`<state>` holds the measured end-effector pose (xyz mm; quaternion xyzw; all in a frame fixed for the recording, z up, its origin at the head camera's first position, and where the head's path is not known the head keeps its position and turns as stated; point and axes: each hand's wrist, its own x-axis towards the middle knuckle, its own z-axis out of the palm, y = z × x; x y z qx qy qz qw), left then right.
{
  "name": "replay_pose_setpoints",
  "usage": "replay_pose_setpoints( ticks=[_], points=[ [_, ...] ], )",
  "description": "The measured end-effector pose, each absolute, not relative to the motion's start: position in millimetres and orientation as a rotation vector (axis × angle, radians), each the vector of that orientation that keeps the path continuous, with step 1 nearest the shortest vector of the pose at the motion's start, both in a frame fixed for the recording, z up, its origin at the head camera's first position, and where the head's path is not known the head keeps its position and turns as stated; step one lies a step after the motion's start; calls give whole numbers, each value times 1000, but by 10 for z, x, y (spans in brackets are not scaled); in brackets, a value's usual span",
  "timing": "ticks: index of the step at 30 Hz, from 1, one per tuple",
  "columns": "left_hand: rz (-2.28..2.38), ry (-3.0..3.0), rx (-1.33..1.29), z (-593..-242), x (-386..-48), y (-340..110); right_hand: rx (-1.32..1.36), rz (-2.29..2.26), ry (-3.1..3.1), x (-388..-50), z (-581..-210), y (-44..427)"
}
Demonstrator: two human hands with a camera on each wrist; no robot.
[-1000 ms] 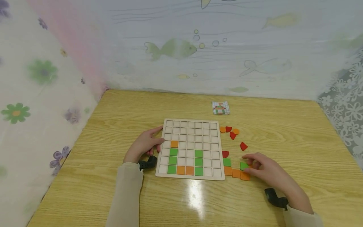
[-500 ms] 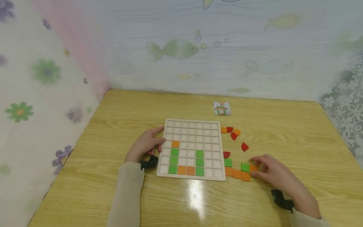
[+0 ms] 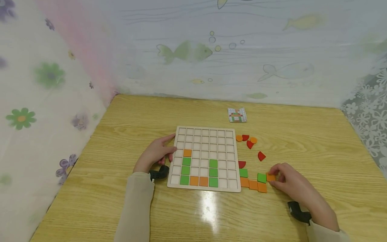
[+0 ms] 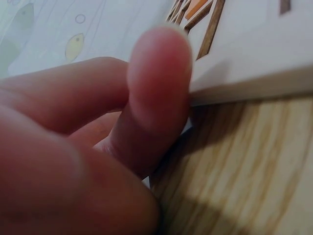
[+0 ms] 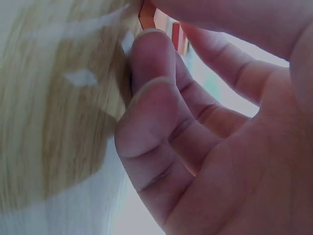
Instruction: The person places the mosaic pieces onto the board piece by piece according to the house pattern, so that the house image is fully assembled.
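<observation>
Board [image 3: 205,138]: six green tiles [image 3: 185,170], three orange tiles [image 3: 194,181]. Left hand [image 3: 155,152]: spread, touching its left edge. Right hand [image 3: 288,177]: pinching another orange tile [image 3: 269,177].

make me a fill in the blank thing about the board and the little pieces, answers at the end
The left hand touches the board on its ____ side.
The right hand touches a square tile whose colour is ____.
In the board's row nearest the person, two orange tiles lie between two tiles coloured ____.
The loose quarter-circle pieces are all coloured ____.

Missing words: left; orange; green; red.
</observation>
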<state>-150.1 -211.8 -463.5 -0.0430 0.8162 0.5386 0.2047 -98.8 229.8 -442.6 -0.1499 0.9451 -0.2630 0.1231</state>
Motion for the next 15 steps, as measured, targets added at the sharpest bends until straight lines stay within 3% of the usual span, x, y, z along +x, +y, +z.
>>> replay_pose_setpoints(
  ticks=[15],
  points=[
    [1509, 2265, -143, -4636, -1501, -2112, -397, -833, 2716, -1010, -4436, 2320]
  ],
)
